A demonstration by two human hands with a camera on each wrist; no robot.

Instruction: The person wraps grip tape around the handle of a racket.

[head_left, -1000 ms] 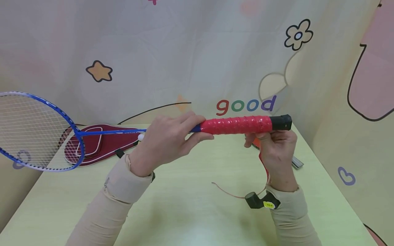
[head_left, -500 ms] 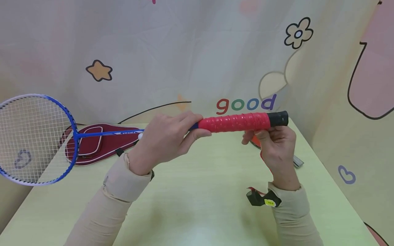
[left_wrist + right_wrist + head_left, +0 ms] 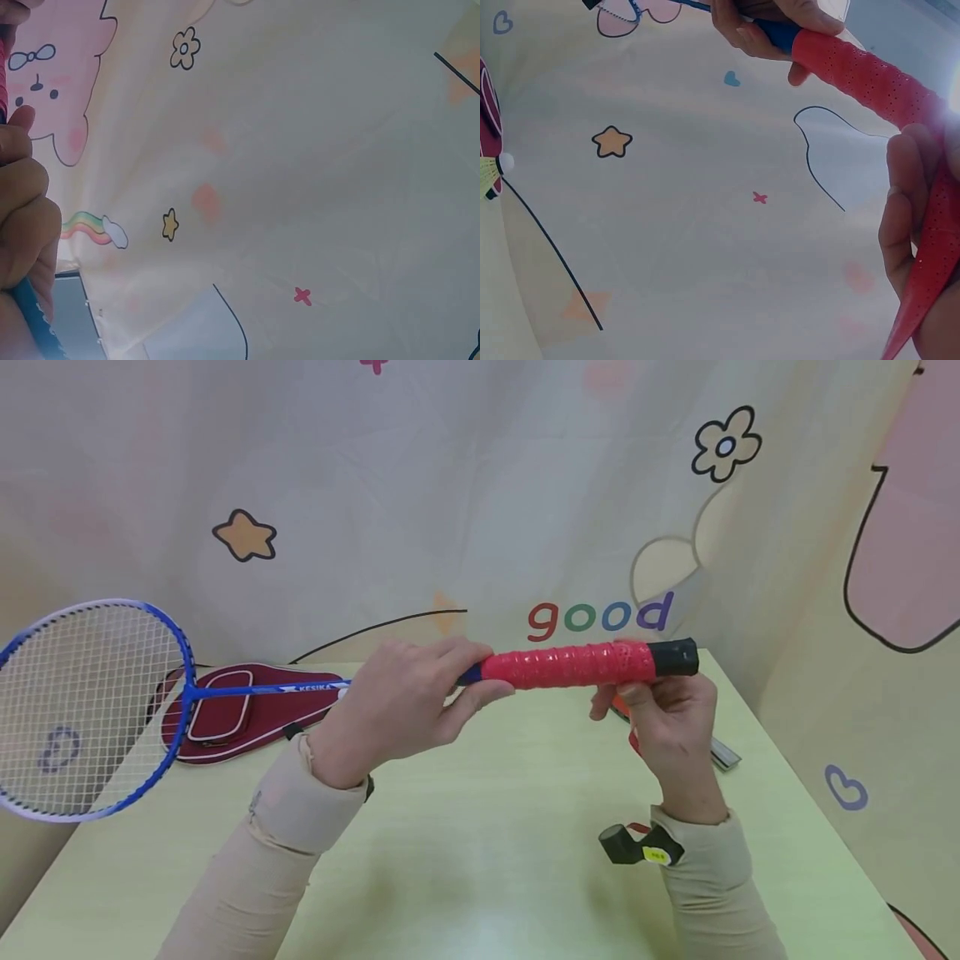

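My left hand (image 3: 405, 710) grips a blue badminton racket (image 3: 240, 690) where the shaft meets the handle, holding it level above the table. Perforated red grip tape (image 3: 562, 666) winds in overlapping ridges along the handle, and the black butt end (image 3: 675, 657) is bare. Just below that end, my right hand (image 3: 671, 735) pinches the tape, thumb up against the handle. In the right wrist view, a loose tape tail (image 3: 934, 262) runs down across the right palm and tapers. Curled fingers of the left hand (image 3: 26, 202) show at the edge of the left wrist view.
A dark red racket bag (image 3: 262, 718) lies at the back left of the table (image 3: 480, 843). Close by it is a shuttlecock (image 3: 495, 166), seen in the right wrist view. A silver strip (image 3: 724, 755) and an orange item (image 3: 621, 703) lie partly behind the right hand.
The racket has rolled, so its strung face looks rounder, and it has shifted slightly left. The tape's loose tail has drawn up out of the space over the table, near the right wrist.
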